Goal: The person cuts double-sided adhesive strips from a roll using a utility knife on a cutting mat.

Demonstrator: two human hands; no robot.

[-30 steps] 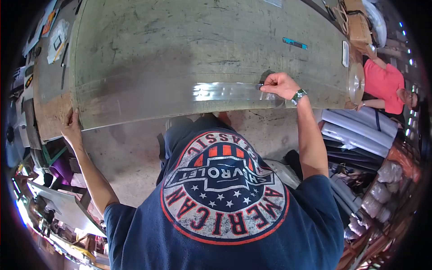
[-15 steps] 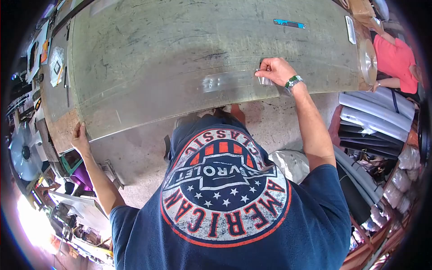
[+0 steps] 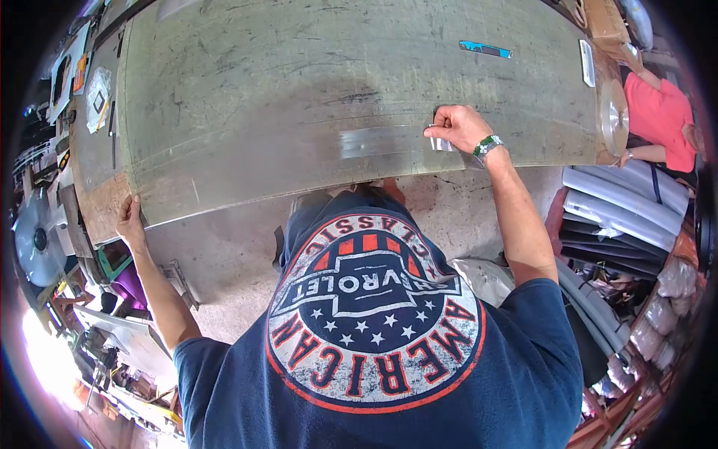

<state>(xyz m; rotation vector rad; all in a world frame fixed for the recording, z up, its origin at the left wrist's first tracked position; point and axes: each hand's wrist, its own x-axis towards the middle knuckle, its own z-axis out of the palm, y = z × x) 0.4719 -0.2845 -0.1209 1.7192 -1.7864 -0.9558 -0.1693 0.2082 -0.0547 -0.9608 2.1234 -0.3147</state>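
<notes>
A clear plastic strip (image 3: 374, 142) lies along the front part of the worn green-grey tabletop (image 3: 262, 97). My right hand (image 3: 460, 129), with a beaded band on its wrist, pinches the strip's right end, which is bent up and shiny under the fingers. My left hand (image 3: 131, 218) is at the table's front left corner, its fingers closed at the edge by the left end of the strip. A blue and black cutter (image 3: 485, 49) lies farther back on the tabletop, beyond my right hand.
A co-worker in a pink shirt (image 3: 658, 120) stands at the right end, near a roll of clear tape (image 3: 613, 116). Rolls of sheet material (image 3: 621, 202) lie at the right. A fan (image 3: 39, 239) is at the far left. A plastic bag (image 3: 98, 97) lies at the back left.
The view has shifted slightly, so the table's right side and the cutter appear lower. Both hands keep nearly the same places and grips.
</notes>
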